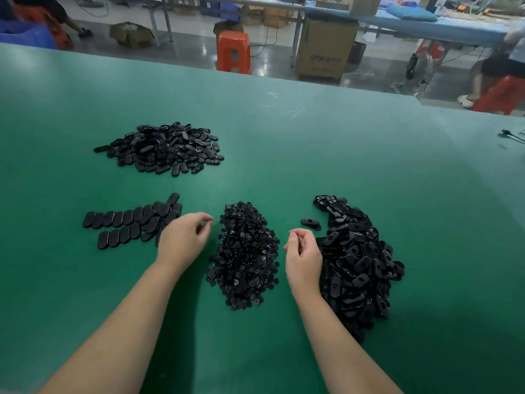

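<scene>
Black round discs; black oval shells; green table; orange stool.

Even overhead light on the green table; soft shadow right of the left hand; upper edges blurred, bowed.

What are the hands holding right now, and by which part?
It cannot be told: left hand and right hand curl their fingers either side of the pile of small round pieces, but no piece shows in either.

Open green table far side, disc heap ctr, shell heap blocks right, oval rows left
</scene>
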`<state>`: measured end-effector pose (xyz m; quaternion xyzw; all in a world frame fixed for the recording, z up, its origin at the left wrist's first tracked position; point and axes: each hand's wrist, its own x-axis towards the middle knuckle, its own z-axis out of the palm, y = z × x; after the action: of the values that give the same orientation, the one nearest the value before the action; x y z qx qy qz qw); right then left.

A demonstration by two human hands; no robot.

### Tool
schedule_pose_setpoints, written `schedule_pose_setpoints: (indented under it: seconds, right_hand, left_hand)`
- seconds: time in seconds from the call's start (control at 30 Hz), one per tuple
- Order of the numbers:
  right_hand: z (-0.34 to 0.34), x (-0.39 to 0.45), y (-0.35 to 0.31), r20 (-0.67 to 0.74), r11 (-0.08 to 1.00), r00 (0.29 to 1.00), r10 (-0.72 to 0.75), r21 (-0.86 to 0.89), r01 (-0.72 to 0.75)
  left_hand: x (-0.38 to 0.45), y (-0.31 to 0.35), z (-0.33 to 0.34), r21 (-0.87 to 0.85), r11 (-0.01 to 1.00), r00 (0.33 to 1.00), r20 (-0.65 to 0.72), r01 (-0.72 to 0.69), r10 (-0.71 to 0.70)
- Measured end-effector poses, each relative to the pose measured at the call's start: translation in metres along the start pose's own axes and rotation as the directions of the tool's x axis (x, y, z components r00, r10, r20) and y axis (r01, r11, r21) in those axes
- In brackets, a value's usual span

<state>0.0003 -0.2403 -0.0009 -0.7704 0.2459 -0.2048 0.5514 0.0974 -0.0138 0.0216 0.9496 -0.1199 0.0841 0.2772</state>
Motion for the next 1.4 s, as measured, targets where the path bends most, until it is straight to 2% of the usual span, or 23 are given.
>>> schedule_pose_setpoints:
  seconds: [0.1, 0.27, 0.4, 0.57, 0.63, 0.7, 0.77, 0.87, 0.97, 1.23, 1.4]
  right_hand:
    - [-0.001, 0.000, -0.001, -0.003, 1.000, 1.000, 0.003, -0.002, -0.003]
    - [-0.001, -0.001, -0.001, 0.001, 1.000, 1.000, 0.020, -0.001, -0.020]
    - [-0.001, -0.001, -0.001, 0.012, 0.999, 0.999, 0.031, -0.024, -0.031]
    - [0.000, 0.004, -0.005, 0.016, 0.992, 0.999, 0.041, -0.124, -0.038]
    - [-0.003, 0.009, -0.009, 0.019, 0.978, 1.000, -0.010, -0.209, 0.013]
    - [-0.008, 0.019, -0.013, 0.042, 0.910, 0.994, -0.101, -0.401, 0.109]
    - [-0.016, 0.034, -0.016, 0.107, 0.772, 0.985, -0.135, -0.612, 0.172]
    - [-0.028, 0.058, -0.018, 0.224, 0.557, 0.974, -0.045, -0.804, 0.210]
    - [-0.035, 0.076, -0.018, 0.273, 0.443, 0.962, 0.013, -0.864, 0.239]
    - [-0.033, 0.088, -0.022, 0.325, 0.384, 0.946, 0.002, -0.874, 0.300]
    - [-0.035, 0.092, -0.025, 0.337, 0.433, 0.941, -0.007, -0.848, 0.307]
  left_hand:
    - [-0.009, 0.011, 0.019, -0.001, 1.000, 1.000, 0.025, -0.017, 0.017]
    - [-0.013, 0.011, 0.033, -0.037, 0.997, 0.996, -0.057, 0.061, -0.063]
    - [-0.012, 0.009, 0.037, 0.012, 0.998, 0.995, -0.086, 0.057, -0.056]
    - [-0.013, 0.011, 0.037, 0.051, 0.997, 0.997, -0.057, 0.052, -0.049]
    - [-0.013, 0.012, 0.037, 0.038, 0.998, 0.997, -0.055, 0.058, -0.056]
    - [-0.014, 0.012, 0.037, 0.008, 0.997, 0.995, -0.063, 0.075, -0.074]
    - [-0.013, 0.012, 0.037, -0.032, 0.995, 0.992, -0.075, 0.096, -0.098]
    - [-0.009, 0.009, 0.038, -0.028, 0.992, 0.989, -0.082, 0.121, -0.123]
    - [-0.006, 0.008, 0.040, 0.031, 0.990, 0.991, -0.032, 0.135, -0.134]
    - [-0.002, 0.005, 0.040, 0.037, 0.991, 0.991, -0.008, 0.130, -0.130]
    - [-0.003, 0.006, 0.040, -0.061, 0.989, 0.987, -0.074, 0.137, -0.141]
